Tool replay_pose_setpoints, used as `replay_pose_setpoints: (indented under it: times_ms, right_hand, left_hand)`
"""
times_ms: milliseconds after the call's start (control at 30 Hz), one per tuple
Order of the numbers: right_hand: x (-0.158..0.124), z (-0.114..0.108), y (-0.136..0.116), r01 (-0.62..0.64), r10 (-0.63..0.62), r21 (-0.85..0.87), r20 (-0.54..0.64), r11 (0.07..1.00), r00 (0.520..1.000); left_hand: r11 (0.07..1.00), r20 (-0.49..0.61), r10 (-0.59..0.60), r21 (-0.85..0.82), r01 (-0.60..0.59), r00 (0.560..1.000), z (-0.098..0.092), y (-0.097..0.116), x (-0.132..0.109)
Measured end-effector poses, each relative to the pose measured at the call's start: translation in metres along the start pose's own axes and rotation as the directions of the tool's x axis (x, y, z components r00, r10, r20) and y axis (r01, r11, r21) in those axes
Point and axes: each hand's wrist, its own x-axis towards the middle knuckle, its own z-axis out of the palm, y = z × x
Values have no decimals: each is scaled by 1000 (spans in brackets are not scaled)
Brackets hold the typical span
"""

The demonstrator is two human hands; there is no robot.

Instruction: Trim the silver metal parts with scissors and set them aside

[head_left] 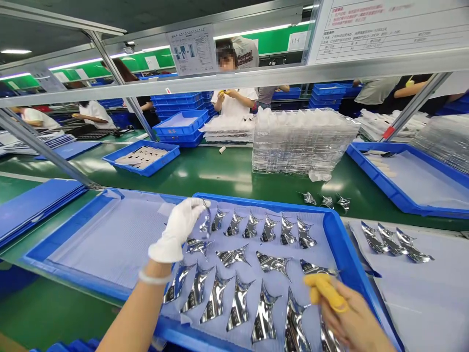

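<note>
My left hand, in a white glove, reaches over the blue tray and pinches the tip of a shiny chrome-plated curved part at the left end of the far row. My right hand, with yellow finger cots on two fingers, hovers at the tray's near right corner with fingers curled, just above another chrome part. Several chrome parts lie in rows on a pale lining sheet inside the tray.
An empty lined blue tray sits to the left. Three chrome parts lie on a sheet at right, three more on the green belt. Stacked clear blister trays stand behind. People work across the belt.
</note>
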Motion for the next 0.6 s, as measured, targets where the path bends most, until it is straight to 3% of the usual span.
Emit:
replay_pose_setpoints:
  times_ms: [100,200,300,367,500,600]
  right_hand:
    - [-16,61,1,37,-55,109,171,993,984]
    - [-24,87,5,91,-133,167,261,982,956]
    - [-31,90,12,68,-149,237,341,969,928]
    - [-36,86,17,35,-125,249,357,968,926]
    - [-43,76,27,86,-157,233,302,969,940]
    - [-45,71,30,236,-261,137,215,962,941]
  left_hand:
    - [932,146,14,-360,40,989,19,28,-61]
    - [804,223,-22,-576,150,975,53,43,-114]
    - [583,282,-136,-752,307,950,81,46,-146]
    - [495,315,-185,-788,366,931,93,44,-158]
    - [468,370,-268,-757,455,890,99,41,-170]
    - [523,298,-289,-747,411,910,97,39,-178]
